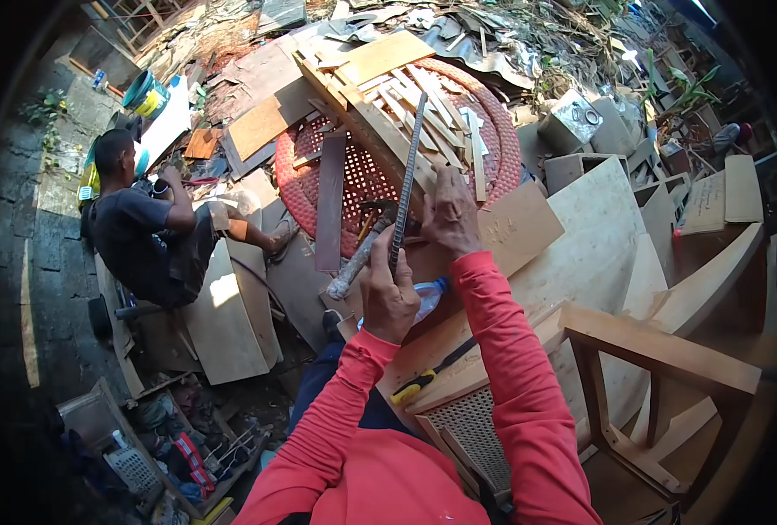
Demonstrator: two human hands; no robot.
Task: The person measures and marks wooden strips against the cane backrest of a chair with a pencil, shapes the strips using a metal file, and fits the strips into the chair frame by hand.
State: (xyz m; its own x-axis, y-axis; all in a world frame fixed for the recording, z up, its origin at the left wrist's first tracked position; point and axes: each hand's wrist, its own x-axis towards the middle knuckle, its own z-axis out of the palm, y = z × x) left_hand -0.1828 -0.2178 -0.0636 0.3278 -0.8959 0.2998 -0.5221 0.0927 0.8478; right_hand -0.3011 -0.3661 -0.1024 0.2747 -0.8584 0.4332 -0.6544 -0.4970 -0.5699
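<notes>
L hand point(388, 297) w/ rebar point(408, 175), R hand point(449, 214) on board point(502, 232)

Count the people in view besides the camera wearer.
1: a person sits on the ground at left, beside a wooden board. Others may be hidden behind the scrap piles.

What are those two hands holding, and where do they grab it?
The left hand grips a long ribbed metal bar at its lower end. The right hand touches the bar higher up. What else it holds cannot be told.
</notes>
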